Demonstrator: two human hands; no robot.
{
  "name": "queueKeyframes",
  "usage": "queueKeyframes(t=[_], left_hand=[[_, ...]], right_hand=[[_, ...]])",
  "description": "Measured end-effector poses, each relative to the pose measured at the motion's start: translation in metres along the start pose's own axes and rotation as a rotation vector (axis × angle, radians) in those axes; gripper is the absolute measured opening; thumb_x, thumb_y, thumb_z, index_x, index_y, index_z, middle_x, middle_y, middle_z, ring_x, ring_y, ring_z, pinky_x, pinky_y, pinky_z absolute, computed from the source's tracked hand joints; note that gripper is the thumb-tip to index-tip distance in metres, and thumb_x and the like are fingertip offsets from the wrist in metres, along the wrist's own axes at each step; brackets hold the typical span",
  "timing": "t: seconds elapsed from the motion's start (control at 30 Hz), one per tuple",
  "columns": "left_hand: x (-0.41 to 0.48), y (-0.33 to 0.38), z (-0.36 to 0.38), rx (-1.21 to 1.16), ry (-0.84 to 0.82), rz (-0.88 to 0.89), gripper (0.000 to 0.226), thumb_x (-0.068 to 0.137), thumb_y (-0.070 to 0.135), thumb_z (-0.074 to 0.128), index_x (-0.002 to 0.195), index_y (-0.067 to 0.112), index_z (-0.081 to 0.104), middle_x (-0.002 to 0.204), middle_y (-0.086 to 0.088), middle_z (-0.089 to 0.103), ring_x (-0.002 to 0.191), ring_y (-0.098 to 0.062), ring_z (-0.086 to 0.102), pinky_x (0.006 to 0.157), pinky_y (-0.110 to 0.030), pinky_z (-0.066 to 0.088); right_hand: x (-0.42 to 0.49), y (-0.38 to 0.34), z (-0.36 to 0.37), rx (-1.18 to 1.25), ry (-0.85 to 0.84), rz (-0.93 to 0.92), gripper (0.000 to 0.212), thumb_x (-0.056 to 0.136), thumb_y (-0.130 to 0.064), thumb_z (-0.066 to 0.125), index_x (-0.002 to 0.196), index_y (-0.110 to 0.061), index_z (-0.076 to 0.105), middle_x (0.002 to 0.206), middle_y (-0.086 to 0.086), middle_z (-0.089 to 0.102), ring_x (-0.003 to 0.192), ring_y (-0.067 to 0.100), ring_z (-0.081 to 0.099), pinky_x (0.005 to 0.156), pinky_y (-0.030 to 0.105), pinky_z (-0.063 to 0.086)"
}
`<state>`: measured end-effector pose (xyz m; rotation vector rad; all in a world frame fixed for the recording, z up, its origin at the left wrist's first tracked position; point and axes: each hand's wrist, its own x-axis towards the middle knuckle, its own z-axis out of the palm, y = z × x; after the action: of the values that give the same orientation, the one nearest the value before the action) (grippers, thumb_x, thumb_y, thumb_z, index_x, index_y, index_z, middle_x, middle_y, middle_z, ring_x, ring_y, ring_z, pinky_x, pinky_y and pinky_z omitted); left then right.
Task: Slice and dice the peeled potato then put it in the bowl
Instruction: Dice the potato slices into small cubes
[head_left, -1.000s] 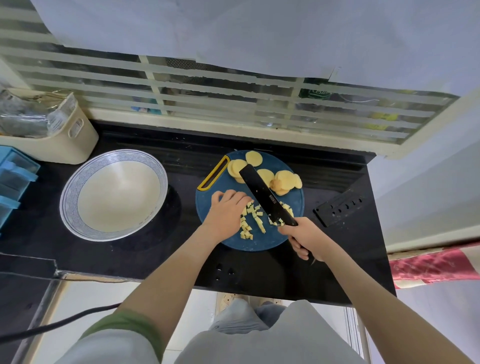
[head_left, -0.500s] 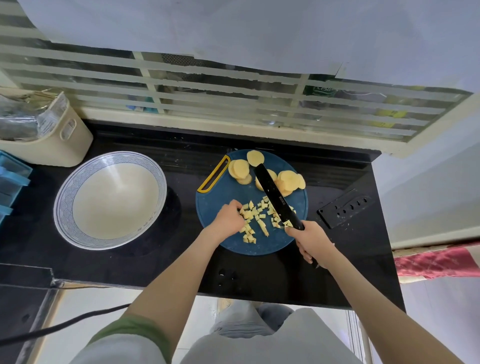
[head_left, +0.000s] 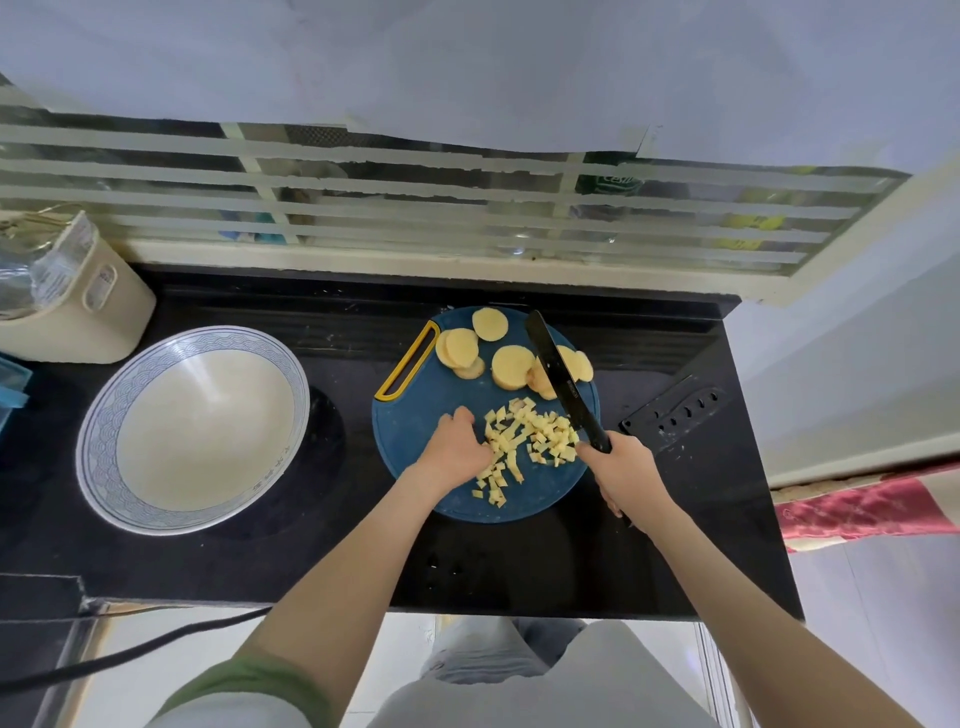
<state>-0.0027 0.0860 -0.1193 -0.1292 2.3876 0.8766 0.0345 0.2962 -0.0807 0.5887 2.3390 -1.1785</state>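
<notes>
Head view, black countertop (head_left: 363, 551), bowl (head_left: 96, 441), barred window (head_left: 415, 208)

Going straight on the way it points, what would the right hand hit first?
Probably the pile of small yellow potato cubes on the round blue cutting board; height of the right hand unclear.

The black, glossy counter (head_left: 519, 566) runs below a barred window. A wide, pale bowl (head_left: 98, 447) with a blue-patterned rim sits on its left part. A round blue cutting board (head_left: 408, 428) with a yellow handle slot lies near the middle, well apart from the bowl. A black knife sheath (head_left: 675, 413) with a row of holes lies just to the right of the board. A cream container (head_left: 88, 317) stands at the back left corner, with a blue plastic item (head_left: 10, 384) at the left edge.
</notes>
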Motion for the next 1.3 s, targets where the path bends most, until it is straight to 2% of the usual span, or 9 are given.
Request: queueKeyframes(t=[0.13,0.37,0.53,0.67,0.8,0.93,1.03,1.13,1.3], left_hand=[[-0.015,-0.012,-0.006,0.481,-0.146,0.075,0.114,0.064,0.054,0.080,0.146,0.017,0.011,0.140,-0.009,0.027,0.133,-0.027,0.030,0.103,-0.046,0.041],[-0.016,-0.003,0.011,0.274,-0.039,0.062,0.096,0.082,0.027,0.074,0.148,0.018,0.005,0.111,-0.015,0.060,0.100,-0.028,0.061,0.088,-0.041,0.050],[-0.013,0.015,0.023,0.137,-0.045,0.051,0.073,0.087,0.012,0.067,0.140,0.008,0.018,0.109,-0.016,0.060,0.098,-0.028,0.060,0.078,-0.033,0.048],[-0.008,0.027,0.031,0.026,-0.039,0.077,0.070,0.087,0.008,0.063,0.142,0.004,0.020,0.128,-0.018,0.052,0.112,-0.028,0.055,0.086,-0.028,0.044],[-0.011,0.023,0.024,0.008,-0.184,0.138,0.099,0.078,0.020,0.077,0.147,0.010,0.007,0.142,-0.013,0.037,0.127,-0.023,0.042,0.098,-0.025,0.035],[-0.018,0.007,0.014,0.297,-0.219,0.173,0.121,0.069,0.032,0.084,0.150,0.019,-0.005,0.150,-0.012,0.026,0.137,-0.027,0.032,0.111,-0.043,0.034],[-0.023,0.002,0.014,0.379,-0.108,0.125,0.113,0.070,0.037,0.083,0.148,0.019,0.004,0.139,-0.010,0.041,0.126,-0.028,0.045,0.100,-0.043,0.044],[-0.023,0.006,0.018,0.404,0.009,0.055,0.085,0.078,0.042,0.075,0.137,0.013,0.020,0.119,-0.010,0.057,0.105,-0.026,0.060,0.083,-0.036,0.048],[-0.015,0.024,0.030,0.185,0.009,0.023,0.065,0.091,0.021,0.063,0.138,0.004,0.022,0.114,-0.017,0.061,0.099,-0.030,0.062,0.076,-0.031,0.045]], right_hand=[[0.003,0.002,-0.002,-0.019,0.011,-0.007,0.019,0.095,-0.026,0.053,0.083,-0.011,0.055,0.063,0.009,0.049,0.040,0.015,0.043,0.040,0.025,0.043],[0.002,0.009,0.002,-0.012,0.042,-0.010,0.020,0.095,-0.026,0.054,0.085,-0.010,0.057,0.064,0.006,0.049,0.051,0.016,0.045,0.054,0.032,0.044],[0.002,0.016,0.000,-0.034,0.069,0.006,0.021,0.095,-0.030,0.054,0.084,-0.012,0.059,0.065,0.005,0.052,0.054,0.016,0.048,0.057,0.033,0.047],[0.004,0.019,-0.004,-0.047,0.086,0.009,0.024,0.095,-0.029,0.053,0.087,-0.008,0.059,0.067,0.006,0.053,0.055,0.017,0.049,0.058,0.034,0.048],[0.005,0.019,-0.007,-0.069,0.100,-0.001,0.023,0.095,-0.030,0.053,0.084,-0.011,0.059,0.068,0.004,0.055,0.057,0.015,0.051,0.057,0.030,0.047],[0.004,0.017,-0.006,-0.077,0.097,-0.012,0.022,0.095,-0.029,0.053,0.088,-0.010,0.060,0.068,0.004,0.054,0.057,0.015,0.051,0.060,0.033,0.051],[0.004,0.015,-0.004,-0.070,0.095,-0.018,0.023,0.095,-0.029,0.053,0.090,-0.008,0.061,0.068,0.003,0.053,0.058,0.014,0.050,0.059,0.031,0.049],[0.004,0.014,-0.003,-0.080,0.093,-0.020,0.024,0.095,-0.031,0.053,0.090,-0.009,0.061,0.068,0.003,0.053,0.058,0.013,0.049,0.059,0.030,0.047],[0.007,0.016,-0.001,-0.084,0.104,-0.026,0.025,0.095,-0.031,0.053,0.088,-0.008,0.061,0.068,0.002,0.053,0.058,0.011,0.048,0.057,0.027,0.044]])
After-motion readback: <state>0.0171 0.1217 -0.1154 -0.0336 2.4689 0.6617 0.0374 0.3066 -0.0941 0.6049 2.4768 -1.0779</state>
